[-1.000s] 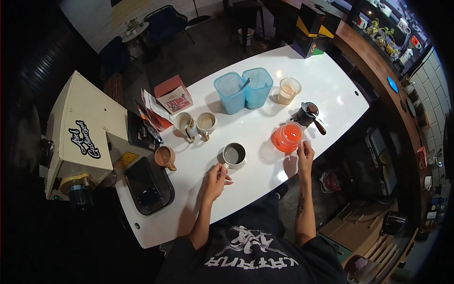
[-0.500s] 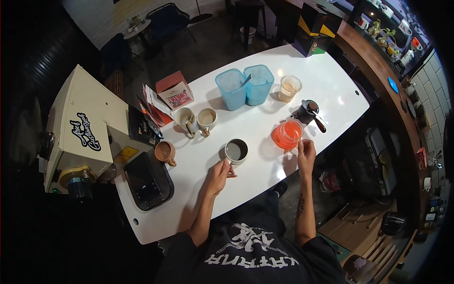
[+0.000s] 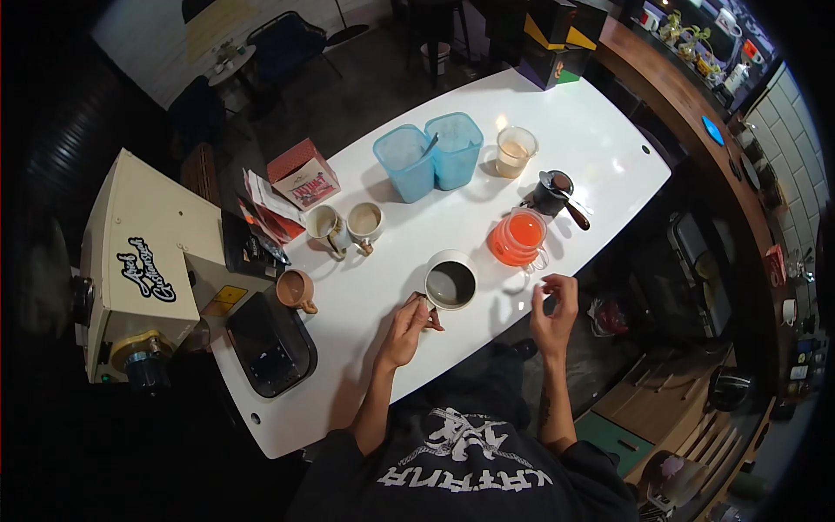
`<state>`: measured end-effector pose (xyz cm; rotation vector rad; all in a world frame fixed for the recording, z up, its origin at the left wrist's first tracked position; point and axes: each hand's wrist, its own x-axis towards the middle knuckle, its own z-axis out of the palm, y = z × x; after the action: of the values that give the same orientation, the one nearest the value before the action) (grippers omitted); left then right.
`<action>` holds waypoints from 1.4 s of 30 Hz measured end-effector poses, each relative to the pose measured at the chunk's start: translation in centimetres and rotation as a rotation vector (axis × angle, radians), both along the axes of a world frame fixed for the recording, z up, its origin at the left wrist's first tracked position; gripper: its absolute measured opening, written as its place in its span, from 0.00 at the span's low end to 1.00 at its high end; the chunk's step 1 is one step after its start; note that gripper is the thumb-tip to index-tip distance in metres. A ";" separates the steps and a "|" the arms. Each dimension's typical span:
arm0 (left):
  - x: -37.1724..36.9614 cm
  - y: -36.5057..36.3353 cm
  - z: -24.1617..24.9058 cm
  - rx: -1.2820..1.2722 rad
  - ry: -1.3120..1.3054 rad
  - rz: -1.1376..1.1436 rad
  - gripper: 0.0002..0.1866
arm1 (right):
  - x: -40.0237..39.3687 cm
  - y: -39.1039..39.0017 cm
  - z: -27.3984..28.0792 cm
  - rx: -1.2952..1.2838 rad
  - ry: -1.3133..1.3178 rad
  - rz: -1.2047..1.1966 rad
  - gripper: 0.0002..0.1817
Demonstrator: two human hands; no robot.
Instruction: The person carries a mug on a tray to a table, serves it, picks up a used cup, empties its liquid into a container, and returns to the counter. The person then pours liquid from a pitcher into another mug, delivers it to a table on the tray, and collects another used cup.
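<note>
My left hand (image 3: pixel 405 332) is wrapped around the handle of a pale mug (image 3: pixel 450 283) with a dark inside, near the front of the white table. The mug tips slightly towards me. My right hand (image 3: pixel 554 315) hovers off the table's front edge with thumb and fingers apart and nothing between them. Just beyond it stands a glass server (image 3: pixel 517 238) of red-orange liquid, its clear handle facing that hand. Behind the server sits a dark pot-like vessel (image 3: pixel 551 195) with a brown handle and a spoon across it.
Two blue plastic containers (image 3: pixel 409 165) and a glass cup (image 3: pixel 516 151) stand towards the back. Two mugs (image 3: pixel 365 224) are left of centre, with a brown cup (image 3: pixel 296 289) beside the cream grinder-like machine (image 3: pixel 148 252). A black tray-like scale (image 3: pixel 271 337) lies at left.
My right hand has let go of the server's handle and drawn back towards me. The mug in my left hand has shifted right and looks nearer and more tilted.
</note>
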<state>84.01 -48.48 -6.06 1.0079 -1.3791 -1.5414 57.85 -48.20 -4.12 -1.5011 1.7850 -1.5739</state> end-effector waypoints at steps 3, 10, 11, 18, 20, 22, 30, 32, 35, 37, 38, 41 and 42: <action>-0.9 -0.1 1.4 0.006 -0.023 -0.082 0.23 | 0.2 0.6 2.2 0.069 0.020 0.289 0.26; -5.3 -0.6 3.9 0.055 0.009 -0.295 0.20 | -2.0 1.8 4.1 0.107 0.091 0.551 0.52; -6.1 -0.7 3.7 0.006 0.005 -0.329 0.20 | -2.4 2.1 4.0 0.096 0.071 0.539 0.52; -12.6 -0.9 5.3 -0.004 -0.010 -0.548 0.17 | -7.2 5.0 4.0 0.060 -0.084 0.335 0.50; -15.1 -0.7 5.5 0.039 -0.034 -0.622 0.16 | -9.3 6.5 4.3 0.056 -0.031 0.270 0.48; -17.9 -0.4 5.0 0.027 -0.056 -0.706 0.15 | -11.5 8.0 3.9 0.061 -0.054 0.187 0.48; -33.9 2.5 4.5 0.290 -0.050 -0.909 0.24 | -23.8 16.0 2.4 0.110 -0.103 -0.104 0.48; -38.5 3.6 3.0 0.265 -0.089 -0.977 0.25 | -27.2 18.4 2.0 0.101 -0.092 -0.187 0.49; -45.3 6.0 2.1 0.221 -0.138 -1.079 0.27 | -32.0 22.5 1.1 0.097 -0.093 -0.292 0.51; -49.4 7.7 0.5 0.211 -0.076 -1.215 0.24 | -34.7 26.0 1.1 0.093 -0.110 -0.376 0.52; -51.4 8.9 0.6 0.270 -0.101 -1.273 0.24 | -35.6 28.0 1.4 0.136 -0.066 -0.444 0.52; -57.3 12.5 0.1 0.243 -0.157 -1.391 0.24 | -37.7 35.2 1.4 0.235 -0.171 -0.599 0.50; -59.0 13.7 0.0 0.233 -0.169 -1.404 0.25 | -38.0 37.6 1.2 0.230 -0.210 -0.742 0.48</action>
<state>24.98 -34.81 -6.05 0.1433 -2.2509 -2.6572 19.89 -10.62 -2.93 -0.5511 2.4346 -1.6524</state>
